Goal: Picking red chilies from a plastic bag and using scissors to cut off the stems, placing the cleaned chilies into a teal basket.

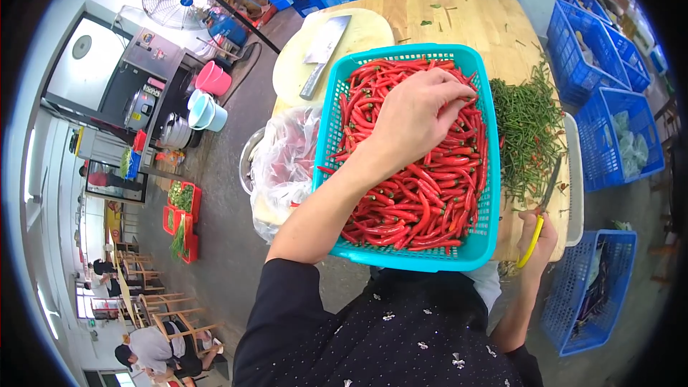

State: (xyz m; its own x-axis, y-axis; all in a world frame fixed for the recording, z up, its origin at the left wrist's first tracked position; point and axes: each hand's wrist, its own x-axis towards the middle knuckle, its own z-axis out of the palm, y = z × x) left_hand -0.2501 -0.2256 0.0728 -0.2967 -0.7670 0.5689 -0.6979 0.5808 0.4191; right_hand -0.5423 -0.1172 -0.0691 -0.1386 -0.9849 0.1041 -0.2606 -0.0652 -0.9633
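Observation:
A turquoise plastic basket point(488, 199) full of red chili peppers point(414, 204) stands at the table's near edge, against my body. My left hand point(424, 107) is over the far right part of the peppers. Its fingers bend together at the peppers; whether one is pinched between the tips cannot be made out. My right hand point(537, 234) grips a pair of scissors point(532, 244) with yellow handles, right of the basket, blades pointing away from me. Just beyond the blades lies a heap of cut green chili stems point(524, 123) on the wooden table point(473, 19).
A cleaver point(327, 45) rests on a round cutting board point(371, 27) at the back left. Below it sits a clear plastic bag point(287, 156) with red contents, beside a metal bowl point(250, 158). Blue crates point(618, 140) stand to the right. A person point(156, 352) sits at the far left.

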